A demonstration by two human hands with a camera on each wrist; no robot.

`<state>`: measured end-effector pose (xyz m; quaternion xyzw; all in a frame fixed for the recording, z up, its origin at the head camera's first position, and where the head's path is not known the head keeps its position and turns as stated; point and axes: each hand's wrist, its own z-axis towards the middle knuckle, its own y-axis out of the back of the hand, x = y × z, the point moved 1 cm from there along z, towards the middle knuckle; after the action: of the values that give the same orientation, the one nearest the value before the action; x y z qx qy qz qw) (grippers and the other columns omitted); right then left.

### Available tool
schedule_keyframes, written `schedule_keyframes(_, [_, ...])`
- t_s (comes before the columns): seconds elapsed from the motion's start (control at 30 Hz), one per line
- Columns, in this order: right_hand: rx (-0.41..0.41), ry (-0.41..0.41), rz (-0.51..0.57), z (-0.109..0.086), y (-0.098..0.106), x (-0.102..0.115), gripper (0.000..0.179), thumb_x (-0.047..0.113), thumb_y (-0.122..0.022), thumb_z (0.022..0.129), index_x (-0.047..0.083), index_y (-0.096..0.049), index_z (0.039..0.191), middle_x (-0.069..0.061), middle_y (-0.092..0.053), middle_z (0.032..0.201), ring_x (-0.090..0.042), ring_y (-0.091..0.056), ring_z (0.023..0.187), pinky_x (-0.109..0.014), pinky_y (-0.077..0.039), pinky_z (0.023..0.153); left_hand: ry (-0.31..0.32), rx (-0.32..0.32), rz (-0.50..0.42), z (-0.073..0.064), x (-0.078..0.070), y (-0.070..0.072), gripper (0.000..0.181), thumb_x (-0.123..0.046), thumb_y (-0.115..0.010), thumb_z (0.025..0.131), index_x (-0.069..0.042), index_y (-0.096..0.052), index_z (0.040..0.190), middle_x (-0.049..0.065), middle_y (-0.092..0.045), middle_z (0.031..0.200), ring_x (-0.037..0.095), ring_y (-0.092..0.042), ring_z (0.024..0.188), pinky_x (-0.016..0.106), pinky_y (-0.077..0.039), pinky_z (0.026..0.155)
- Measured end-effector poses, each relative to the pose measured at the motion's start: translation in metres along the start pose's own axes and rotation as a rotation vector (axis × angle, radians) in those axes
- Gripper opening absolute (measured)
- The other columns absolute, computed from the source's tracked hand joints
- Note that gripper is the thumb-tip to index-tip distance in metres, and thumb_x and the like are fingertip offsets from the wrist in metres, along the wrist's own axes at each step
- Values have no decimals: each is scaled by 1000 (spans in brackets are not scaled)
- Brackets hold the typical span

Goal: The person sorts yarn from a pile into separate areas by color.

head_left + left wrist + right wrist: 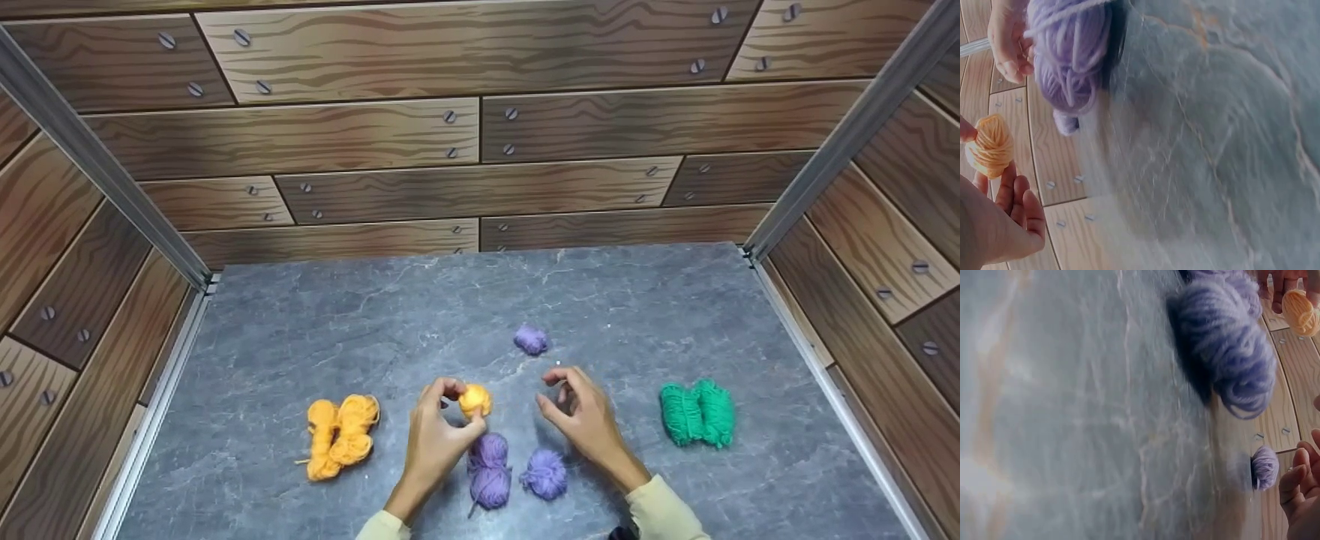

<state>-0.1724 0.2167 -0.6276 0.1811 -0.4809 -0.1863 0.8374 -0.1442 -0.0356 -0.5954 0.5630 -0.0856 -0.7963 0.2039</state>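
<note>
My left hand point(439, 436) pinches a small yellow-orange yarn ball point(475, 402) between thumb and fingers, above the table; the left wrist view shows the same yarn ball point(992, 146) at its left side. To the right, my right hand point(589, 420) is raised with loosely bent fingers and holds nothing. Below the hands lie a twisted purple yarn skein point(490, 471) and a rounder purple yarn ball point(545, 474). Farther back rests a smaller purple yarn ball point(532, 340), which the right wrist view shows near the right hand point(1303, 495).
Two orange yarn skeins point(341, 437) lie side by side at the left. At the right is a pair of green yarn skeins point(697, 413). Wood-patterned walls point(480, 135) enclose the grey marbled table point(360, 322) at the back and sides.
</note>
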Motion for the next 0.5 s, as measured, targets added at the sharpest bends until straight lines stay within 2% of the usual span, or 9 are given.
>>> schedule_keyframes(0.17, [52,-13,22,-6,-2,7,31,16,-82,87,15,-68,114,-7,-69,101,-15,-57,71,-24,-46,62,-20,-40,14,1,5,10,36,-9,-83,68,-18,-63,97,-8,-65,94,13,-60,90,43,-49,80])
schedule_keyframes(0.33, [125,-43,40,-12,-4,11,34,11,-80,87,13,-68,119,-7,-67,100,-14,-57,73,-25,-48,61,-23,-67,10,1,9,20,36,-9,-83,68,-17,-63,97,-9,-65,93,13,-60,90,42,-48,79])
schedule_keyframes(0.5, [173,-18,52,-14,-7,18,41,10,-79,88,26,-66,123,-4,-67,100,-15,-57,76,-26,-48,63,-33,-112,33,-1,16,33,36,-8,-84,68,-15,-64,97,-8,-65,92,14,-61,88,40,-49,77])
